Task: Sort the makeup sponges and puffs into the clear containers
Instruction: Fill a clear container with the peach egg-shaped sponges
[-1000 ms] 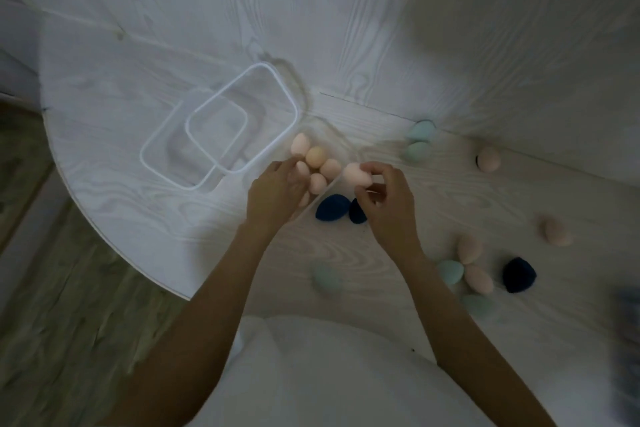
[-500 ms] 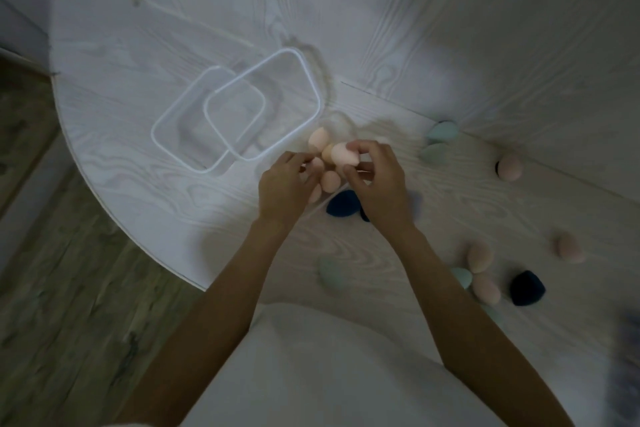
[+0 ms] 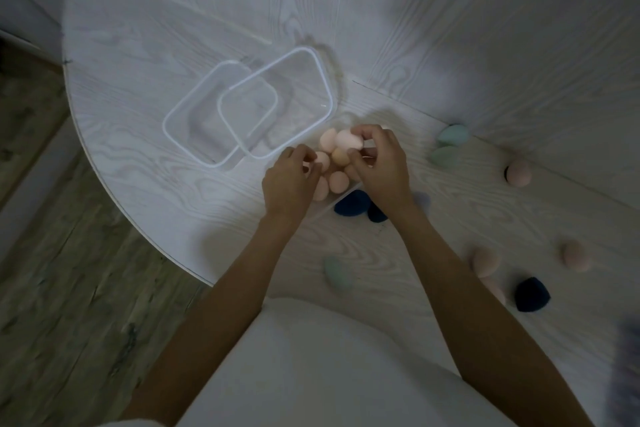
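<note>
My right hand (image 3: 379,166) pinches a pale pink sponge (image 3: 348,139) over a clear container (image 3: 341,200) that holds several peach and pink sponges (image 3: 337,181). My left hand (image 3: 289,182) rests on that container's left side, fingers curled against a pink sponge (image 3: 322,159); whether it grips anything I cannot tell. Two stacked clear containers (image 3: 194,139) without sponges lie to the upper left. Loose on the table are dark blue sponges (image 3: 349,206), mint ones (image 3: 450,135), (image 3: 337,272) and pink ones (image 3: 519,173), (image 3: 575,255).
The round white wood-grain table (image 3: 138,135) ends in a curved edge at the left, above a wooden floor (image 3: 69,288). A white wall panel (image 3: 485,28) stands behind. More sponges, pink (image 3: 485,262) and dark blue (image 3: 531,294), lie at right. My white clothing (image 3: 329,374) fills the bottom.
My right hand has carried the pale pink sponge leftwards from the container's right edge to above the sponges inside. The left hand has stayed at the container.
</note>
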Action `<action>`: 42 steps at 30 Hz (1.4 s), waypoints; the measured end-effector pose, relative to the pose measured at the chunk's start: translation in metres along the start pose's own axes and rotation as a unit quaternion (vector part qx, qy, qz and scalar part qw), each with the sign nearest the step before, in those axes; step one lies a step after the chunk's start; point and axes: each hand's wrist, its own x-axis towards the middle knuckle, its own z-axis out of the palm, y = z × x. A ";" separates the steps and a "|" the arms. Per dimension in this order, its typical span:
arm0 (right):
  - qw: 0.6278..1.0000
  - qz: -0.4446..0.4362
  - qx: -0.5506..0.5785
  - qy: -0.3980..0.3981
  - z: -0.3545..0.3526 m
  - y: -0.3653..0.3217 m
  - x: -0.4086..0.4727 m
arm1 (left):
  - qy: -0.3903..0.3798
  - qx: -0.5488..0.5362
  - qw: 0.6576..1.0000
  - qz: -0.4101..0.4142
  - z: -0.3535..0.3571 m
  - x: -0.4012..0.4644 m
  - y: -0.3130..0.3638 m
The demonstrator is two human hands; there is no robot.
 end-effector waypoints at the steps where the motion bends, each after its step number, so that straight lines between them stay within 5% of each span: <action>1: 1.000 0.000 0.001 0.002 0.000 0.001 0.000 | -0.005 0.004 1.000 0.001 0.001 0.000 -0.001; 9: 1.000 -0.021 0.003 -0.018 0.001 -0.003 0.004 | -0.051 -0.012 0.996 0.072 0.004 -0.013 0.011; 13: 0.986 -0.116 -0.101 -0.072 0.011 -0.004 0.015 | -0.092 0.000 0.992 0.081 0.004 -0.024 0.010; 17: 0.944 -0.236 -0.198 -0.115 0.015 -0.004 0.032 | -0.138 0.033 0.985 0.101 0.005 -0.030 0.006; 25: 0.871 -0.377 -0.228 -0.218 0.003 -0.001 0.054 | -0.092 0.032 0.984 0.147 0.006 -0.036 -0.004; 30: 0.804 -0.476 -0.300 -0.192 0.015 0.007 0.055 | -0.083 0.057 0.981 0.164 0.003 -0.034 -0.006; 33: 0.762 -0.464 -0.393 -0.221 0.023 0.006 0.054 | -0.117 0.080 0.979 0.147 0.001 -0.030 -0.009; 42: 0.794 -0.234 -0.440 -0.347 0.023 -0.018 0.056 | -0.165 0.092 0.972 0.142 -0.004 -0.028 -0.010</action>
